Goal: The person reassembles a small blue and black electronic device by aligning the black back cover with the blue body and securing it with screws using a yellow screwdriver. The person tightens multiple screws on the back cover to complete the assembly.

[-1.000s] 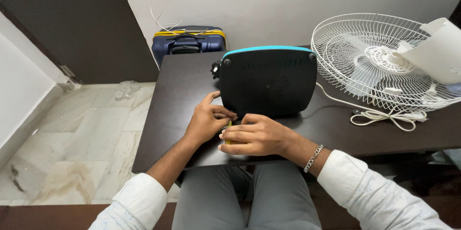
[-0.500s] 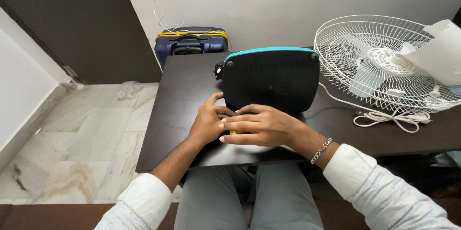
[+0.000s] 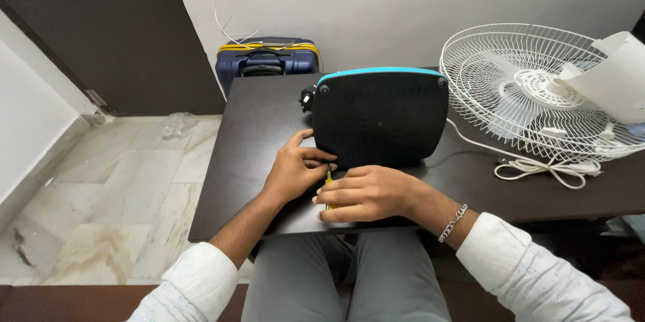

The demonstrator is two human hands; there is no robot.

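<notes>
Fingers (image 3: 336, 195) of both hands pinch a yellow tool (image 3: 328, 179) on the dark table (image 3: 255, 127); marble floor (image 3: 114, 187) alongside.

Single head view, looking steeply down over dark table (image 3: 248, 127), close above, facing wall.

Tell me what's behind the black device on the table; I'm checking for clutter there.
Behind the black device, a blue suitcase stands against the wall, white cables draped over it. The tabletop strip directly behind the device is hidden.

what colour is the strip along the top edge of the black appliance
Light blue, a thin band along the top edge of the black appliance, seen clearly in the head view.
</notes>
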